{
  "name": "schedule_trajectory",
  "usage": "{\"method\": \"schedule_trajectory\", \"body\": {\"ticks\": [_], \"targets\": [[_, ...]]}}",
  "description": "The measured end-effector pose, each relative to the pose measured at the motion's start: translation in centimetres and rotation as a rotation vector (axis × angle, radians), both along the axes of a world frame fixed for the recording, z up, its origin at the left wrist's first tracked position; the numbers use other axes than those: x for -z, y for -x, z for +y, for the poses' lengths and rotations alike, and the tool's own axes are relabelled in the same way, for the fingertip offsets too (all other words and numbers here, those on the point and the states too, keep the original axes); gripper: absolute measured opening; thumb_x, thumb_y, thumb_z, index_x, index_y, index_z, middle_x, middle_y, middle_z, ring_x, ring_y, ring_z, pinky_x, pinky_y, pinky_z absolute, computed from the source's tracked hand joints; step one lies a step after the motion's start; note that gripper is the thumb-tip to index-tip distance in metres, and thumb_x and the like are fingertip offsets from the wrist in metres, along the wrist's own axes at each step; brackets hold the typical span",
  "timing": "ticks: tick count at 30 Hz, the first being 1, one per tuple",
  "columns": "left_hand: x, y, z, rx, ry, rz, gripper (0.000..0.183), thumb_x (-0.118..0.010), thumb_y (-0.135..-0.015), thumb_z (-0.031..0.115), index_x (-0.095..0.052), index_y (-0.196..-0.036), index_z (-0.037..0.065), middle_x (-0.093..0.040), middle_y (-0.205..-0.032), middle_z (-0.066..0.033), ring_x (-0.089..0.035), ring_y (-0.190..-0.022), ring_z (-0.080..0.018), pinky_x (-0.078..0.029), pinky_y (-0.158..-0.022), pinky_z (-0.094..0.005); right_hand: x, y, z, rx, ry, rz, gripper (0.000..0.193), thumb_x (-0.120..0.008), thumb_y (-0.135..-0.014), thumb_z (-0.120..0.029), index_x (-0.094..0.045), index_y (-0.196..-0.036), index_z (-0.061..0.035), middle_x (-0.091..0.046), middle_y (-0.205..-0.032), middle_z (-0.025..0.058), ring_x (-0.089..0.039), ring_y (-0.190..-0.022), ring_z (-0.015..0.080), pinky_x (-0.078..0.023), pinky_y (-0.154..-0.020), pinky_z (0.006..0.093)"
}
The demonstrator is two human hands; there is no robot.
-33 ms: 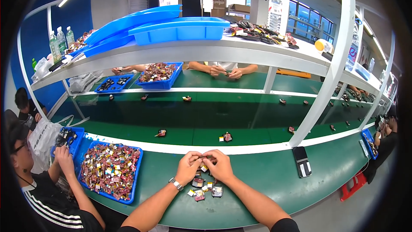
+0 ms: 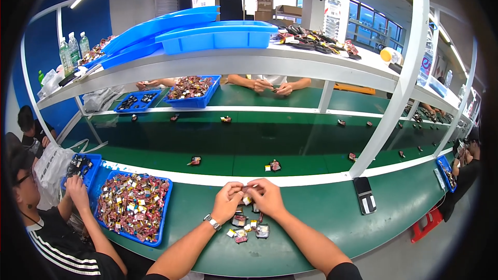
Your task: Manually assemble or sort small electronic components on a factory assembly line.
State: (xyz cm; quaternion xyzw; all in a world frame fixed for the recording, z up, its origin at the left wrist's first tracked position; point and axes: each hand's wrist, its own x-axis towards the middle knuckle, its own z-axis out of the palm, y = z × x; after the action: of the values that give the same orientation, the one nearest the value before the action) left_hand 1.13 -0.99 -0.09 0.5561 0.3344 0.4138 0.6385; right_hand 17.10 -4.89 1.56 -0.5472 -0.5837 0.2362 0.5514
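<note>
A small dark part (image 2: 246,189) is held at the fingertips of both hands, above the green worktop (image 2: 316,218) and near the white rail (image 2: 290,181). It is pinched by the left hand (image 2: 228,203), at whose wrist a watch (image 2: 212,222) is worn, and by the right hand (image 2: 265,197), whose fingers are curled in from the opposite side. Most of the part's outline is hidden by the fingers. Below the hands, between the forearms, a loose cluster of small parts (image 2: 240,235) is laid on the worktop. To the left, a blue tray (image 2: 167,207) is filled with a heap of red, white and yellow pieces (image 2: 134,205). To the right, well apart from the hands, a black case (image 2: 364,189) is placed just beside the rail. Beyond the rail, separate assemblies (image 2: 274,165) are spaced along a dark green strip (image 2: 249,140). At the far left, a black item is handled by a co-worker's hands (image 2: 77,187) over a smaller blue tray (image 2: 95,168).
</note>
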Motion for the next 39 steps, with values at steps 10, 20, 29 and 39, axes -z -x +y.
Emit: {"method": "schedule_trajectory", "body": {"ticks": [10,20,29,39], "targets": [[0.4,0.0,0.6,-0.032,-0.116,0.050,0.016,-0.052,-0.092,-0.001,-0.057,-0.107,-0.004,-0.066,-0.111,-0.0151,-0.066,-0.098,-0.0197,-0.056,-0.080,-0.0308,2.6,-15.5,6.2,0.743,0.020,-0.293,0.017,-0.069,-0.079,-0.012,-0.068,-0.093,-0.0014,-0.064,-0.094,0.0162,-0.063,-0.087,0.0325,-0.050,-0.079,0.0412],[0.5,0.3,0.6,-0.026,-0.156,0.049,0.014,-0.052,-0.092,-0.001,-0.060,-0.103,-0.003,-0.068,-0.104,-0.0119,-0.067,-0.091,-0.0167,-0.056,-0.076,-0.0283,2.2,-10.3,5.2,0.560,0.061,-0.571,0.049,-0.080,-0.068,-0.014,-0.060,-0.110,0.0019,-0.065,-0.099,0.0200,-0.062,-0.095,0.0361,-0.049,-0.086,0.0429],[0.2,1.2,1.1,0.026,-0.110,0.043,0.020,-0.052,-0.096,0.008,-0.057,-0.112,-0.003,-0.067,-0.107,-0.0145,-0.064,-0.084,-0.0152,-0.055,-0.072,-0.0281,1.4,-7.4,1.5,0.197,0.117,-0.041,0.050,-0.082,-0.069,-0.008,-0.060,-0.114,-0.0026,-0.068,-0.101,0.0078,-0.065,-0.091,0.0149,-0.052,-0.081,0.0276],[-1.3,2.4,1.9,0.492,0.181,0.048,0.037,-0.047,-0.103,0.025,-0.056,-0.125,-0.004,-0.065,-0.097,-0.0096,-0.059,-0.078,-0.0127,-0.049,-0.067,-0.0248,-2.4,-2.2,-2.9,-0.329,0.048,-0.316,0.055,-0.076,-0.072,-0.008,-0.060,-0.124,-0.0090,-0.059,-0.123,0.0125,-0.052,-0.115,0.0296,-0.043,-0.101,0.0389]]}}
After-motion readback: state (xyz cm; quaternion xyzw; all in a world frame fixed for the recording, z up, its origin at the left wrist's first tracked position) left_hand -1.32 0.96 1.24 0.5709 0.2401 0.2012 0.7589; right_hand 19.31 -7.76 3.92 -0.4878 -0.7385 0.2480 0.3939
